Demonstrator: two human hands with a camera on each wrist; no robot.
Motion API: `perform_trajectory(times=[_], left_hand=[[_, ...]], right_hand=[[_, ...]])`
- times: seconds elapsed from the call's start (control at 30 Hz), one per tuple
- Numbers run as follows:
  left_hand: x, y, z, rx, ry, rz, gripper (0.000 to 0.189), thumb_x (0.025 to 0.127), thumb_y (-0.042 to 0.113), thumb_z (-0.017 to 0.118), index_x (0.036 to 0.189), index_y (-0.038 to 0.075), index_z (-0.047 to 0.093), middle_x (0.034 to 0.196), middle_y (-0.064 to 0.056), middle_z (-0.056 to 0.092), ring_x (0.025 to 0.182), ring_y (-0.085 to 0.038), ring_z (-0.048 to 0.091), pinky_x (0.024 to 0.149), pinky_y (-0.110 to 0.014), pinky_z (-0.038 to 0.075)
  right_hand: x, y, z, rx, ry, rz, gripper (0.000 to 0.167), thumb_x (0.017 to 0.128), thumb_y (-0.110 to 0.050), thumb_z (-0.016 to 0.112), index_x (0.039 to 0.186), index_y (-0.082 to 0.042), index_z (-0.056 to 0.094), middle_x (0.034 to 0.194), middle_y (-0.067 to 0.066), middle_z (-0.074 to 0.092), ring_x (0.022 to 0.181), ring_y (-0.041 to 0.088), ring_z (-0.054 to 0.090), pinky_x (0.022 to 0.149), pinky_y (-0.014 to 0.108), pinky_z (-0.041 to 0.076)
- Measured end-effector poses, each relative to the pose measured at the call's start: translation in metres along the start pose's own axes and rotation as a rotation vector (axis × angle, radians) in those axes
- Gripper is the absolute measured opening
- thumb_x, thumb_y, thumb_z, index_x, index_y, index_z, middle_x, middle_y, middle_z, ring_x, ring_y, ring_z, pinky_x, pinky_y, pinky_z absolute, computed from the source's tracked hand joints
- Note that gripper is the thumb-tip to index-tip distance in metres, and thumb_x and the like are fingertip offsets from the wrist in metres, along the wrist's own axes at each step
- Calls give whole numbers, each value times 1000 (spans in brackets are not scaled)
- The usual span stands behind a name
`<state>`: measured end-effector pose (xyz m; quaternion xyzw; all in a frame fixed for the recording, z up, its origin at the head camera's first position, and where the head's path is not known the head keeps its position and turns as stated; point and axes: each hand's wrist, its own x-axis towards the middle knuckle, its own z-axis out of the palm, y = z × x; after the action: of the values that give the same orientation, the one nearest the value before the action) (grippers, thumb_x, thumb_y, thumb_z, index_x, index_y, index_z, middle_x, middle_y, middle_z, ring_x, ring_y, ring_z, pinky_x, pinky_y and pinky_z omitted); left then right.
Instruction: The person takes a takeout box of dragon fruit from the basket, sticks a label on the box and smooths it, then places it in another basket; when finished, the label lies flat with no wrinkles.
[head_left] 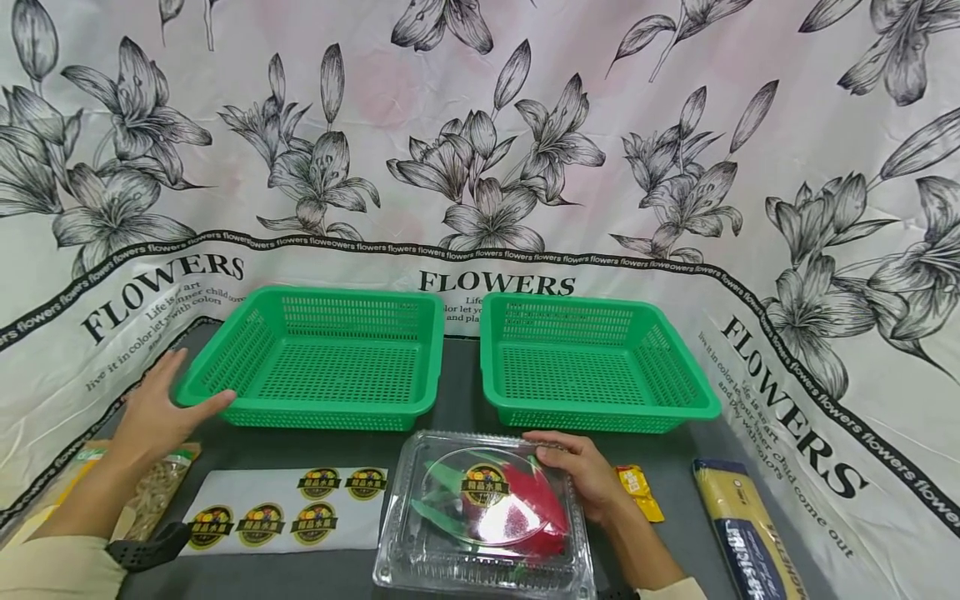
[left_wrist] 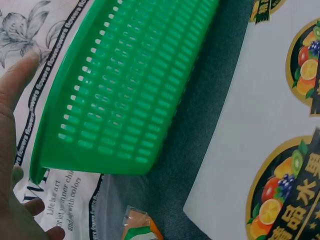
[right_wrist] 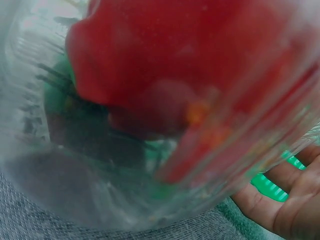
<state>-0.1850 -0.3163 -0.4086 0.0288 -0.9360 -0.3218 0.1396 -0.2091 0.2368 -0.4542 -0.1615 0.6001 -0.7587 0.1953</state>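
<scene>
My right hand (head_left: 585, 475) grips the back right edge of a clear plastic clamshell box (head_left: 401, 533), which is closed and tilted toward me. Inside lies a red dragon fruit (head_left: 543, 508) with green scales, and a round black-and-gold fruit sticker (head_left: 483, 485) is on the lid. The right wrist view shows the fruit (right_wrist: 165, 60) blurred through the plastic. My left hand (head_left: 159, 412) has its fingers spread at the front left corner of the left green basket (head_left: 322, 412), holding nothing. In the left wrist view its fingers are beside the basket's wall (left_wrist: 100, 155).
A white sheet of stickers (head_left: 247, 487) lies left of the box. The right green basket (head_left: 600, 417) stands behind it. A bag of dried food (head_left: 161, 492) lies under my left forearm. To the right are a small yellow packet (head_left: 640, 493) and a spaghetti pack (head_left: 750, 533).
</scene>
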Motion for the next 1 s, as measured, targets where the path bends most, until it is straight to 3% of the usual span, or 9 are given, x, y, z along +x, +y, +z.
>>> perform_trajectory(times=[0.2,0.47,0.7,1.0], left_hand=[[7,-2,0,12,-31,22,99,91,46,62,154,2,1,156,-28,-3,131,-62,0,88,-81,9],[15,-2,2,6,-99,21,100,91,48,61,154,4,-3,155,-29,-4,131,-62,7,88,-80,16],[16,-1,6,25,-138,7,98,92,50,58,153,-2,1,155,-28,-5,132,-61,4,89,-79,15],[16,-8,8,29,-128,-2,98,94,50,55,150,-7,-2,155,-26,-11,134,-58,-1,92,-78,12]], right_hand=[[1,0,-1,10,6,10,28,97,-8,55,122,-10,69,113,14,65,92,28,67,75,46,55],[-1,0,-2,29,-19,-6,31,97,-6,54,127,-2,63,113,13,65,93,27,67,76,44,55],[-1,0,-2,35,-11,12,29,97,-8,55,122,-10,69,113,13,65,93,27,67,75,44,55],[1,1,-4,16,-19,13,32,97,-9,54,128,-3,63,115,13,64,93,28,67,76,45,54]])
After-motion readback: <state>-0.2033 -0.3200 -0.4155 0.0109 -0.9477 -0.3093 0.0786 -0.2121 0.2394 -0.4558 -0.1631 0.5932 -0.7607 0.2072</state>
